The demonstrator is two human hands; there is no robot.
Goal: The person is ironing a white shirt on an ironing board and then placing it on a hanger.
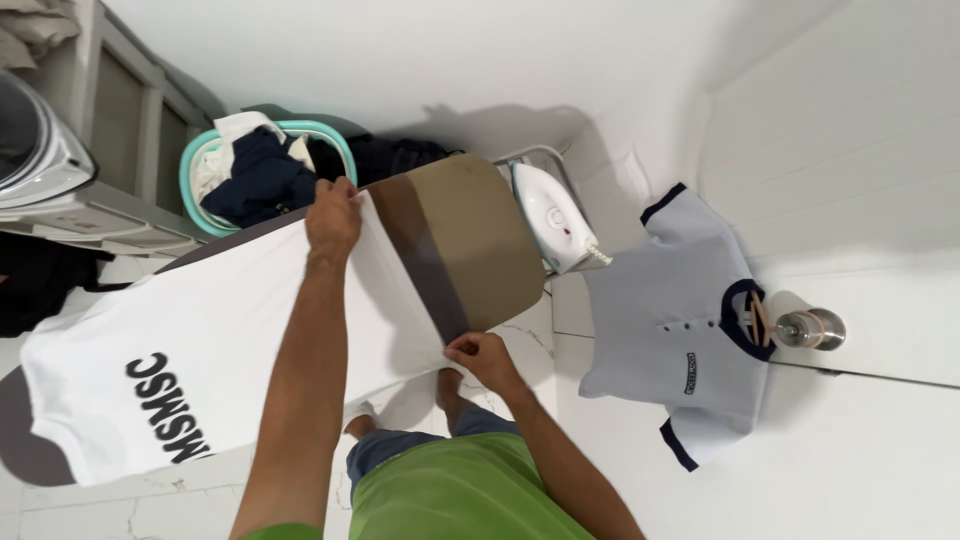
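A white T-shirt (pixel 200 330) with black lettering lies spread along an ironing board (pixel 480 240) that has a tan cover and a dark band. My left hand (pixel 333 215) pinches the shirt's hem at the board's far edge. My right hand (pixel 482 357) pinches the same hem at the near edge. The hem is stretched straight between the two hands across the board. A white iron (pixel 552 215) rests on the metal stand at the end of the board, past the hem.
A teal-rimmed laundry basket (pixel 335 132) full of dark and light clothes stands behind the board. A pale grey polo shirt (pixel 680 320) with navy trim hangs from a doorknob (pixel 812 328). A washing machine (pixel 35 150) is at the left. My feet are on a white marble floor (pixel 90 510).
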